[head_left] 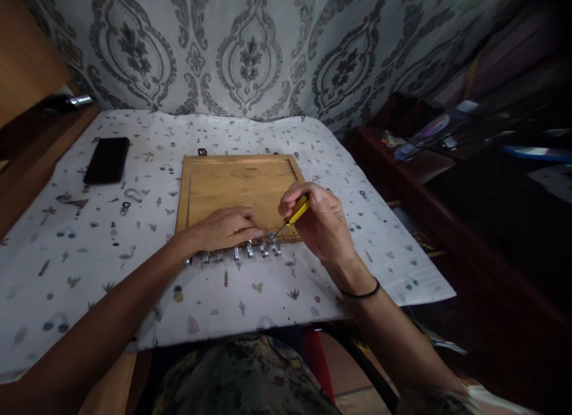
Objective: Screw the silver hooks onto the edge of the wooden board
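Observation:
A wooden board (236, 186) with a raised frame lies flat on the table. Along its near edge runs a row of several shiny metal hooks or clips (250, 249), jutting toward me. My right hand (319, 221) grips a screwdriver (298, 210) with a yellow and black handle. Its thin shaft slants down to the left, and the tip meets a metal clip near the right end of the row. My left hand (227, 227) rests on the board's near part, fingers apart, one digit reaching beside that clip. The left palm hides part of the edge.
A white patterned cloth covers the table (241, 290). A black phone (107, 160) lies at the left. Patterned wall covering (250, 52) stands behind. To the right, a darker surface carries a clear bottle (435, 131). A wooden piece of furniture (31, 141) borders the left side.

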`<action>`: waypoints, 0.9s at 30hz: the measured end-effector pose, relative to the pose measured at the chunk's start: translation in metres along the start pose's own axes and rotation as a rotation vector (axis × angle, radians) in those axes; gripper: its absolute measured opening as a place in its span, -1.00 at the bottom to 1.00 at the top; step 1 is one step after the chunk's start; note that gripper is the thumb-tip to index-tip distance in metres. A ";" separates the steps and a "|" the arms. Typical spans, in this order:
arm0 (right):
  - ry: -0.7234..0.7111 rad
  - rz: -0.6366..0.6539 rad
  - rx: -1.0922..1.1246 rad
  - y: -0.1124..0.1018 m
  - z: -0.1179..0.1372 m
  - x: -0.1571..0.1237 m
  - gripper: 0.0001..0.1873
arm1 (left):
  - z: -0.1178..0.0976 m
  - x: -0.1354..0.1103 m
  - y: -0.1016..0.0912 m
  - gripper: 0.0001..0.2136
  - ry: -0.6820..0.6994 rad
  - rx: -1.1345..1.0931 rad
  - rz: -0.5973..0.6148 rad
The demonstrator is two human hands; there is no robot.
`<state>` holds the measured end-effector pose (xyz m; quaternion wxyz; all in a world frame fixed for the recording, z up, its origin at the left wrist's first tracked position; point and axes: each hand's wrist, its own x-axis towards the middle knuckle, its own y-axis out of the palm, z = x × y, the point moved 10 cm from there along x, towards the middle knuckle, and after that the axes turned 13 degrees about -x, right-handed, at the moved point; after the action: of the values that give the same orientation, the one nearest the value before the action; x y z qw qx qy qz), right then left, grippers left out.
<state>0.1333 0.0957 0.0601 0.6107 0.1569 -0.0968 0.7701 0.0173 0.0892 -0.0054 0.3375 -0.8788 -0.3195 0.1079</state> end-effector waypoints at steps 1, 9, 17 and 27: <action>-0.008 0.035 -0.004 -0.001 0.002 0.001 -0.63 | 0.001 0.000 0.000 -0.51 -0.004 -0.006 0.001; 0.147 0.526 0.171 0.037 -0.007 0.016 -0.48 | 0.002 -0.001 -0.002 -0.56 -0.021 -0.058 -0.016; 0.177 0.469 0.108 0.045 -0.015 0.014 -0.51 | 0.003 0.000 0.000 -0.58 -0.027 -0.027 -0.013; -0.005 -0.344 -0.128 0.003 0.001 -0.018 -0.50 | -0.002 -0.002 -0.002 -0.58 -0.018 -0.021 -0.012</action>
<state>0.1338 0.0781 0.0547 0.7418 0.1338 -0.1188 0.6463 0.0157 0.0885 -0.0030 0.3260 -0.8794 -0.3289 0.1102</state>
